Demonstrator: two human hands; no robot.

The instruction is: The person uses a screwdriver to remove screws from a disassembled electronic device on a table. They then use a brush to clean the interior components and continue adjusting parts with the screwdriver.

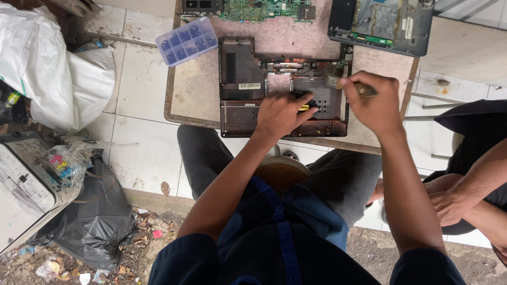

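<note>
A dark laptop base shell (pixel 240 79), opened up, lies on a small worn table (pixel 195 89) in front of me. My left hand (pixel 282 112) rests on the shell's lower middle, its fingers closed around a yellow-and-black screwdriver (pixel 306 107). My right hand (pixel 372 100) hovers over the shell's right edge and grips a small brush (pixel 343 82) whose bristles blur over the shell's upper right.
A clear blue compartment box (pixel 186 40) sits at the table's far left. A green circuit board (pixel 253 9) and another open laptop chassis (pixel 383 24) lie at the back. White bags (pixel 58 74) and a printer (pixel 24 184) stand left. Another person's arms (pixel 465 190) are at right.
</note>
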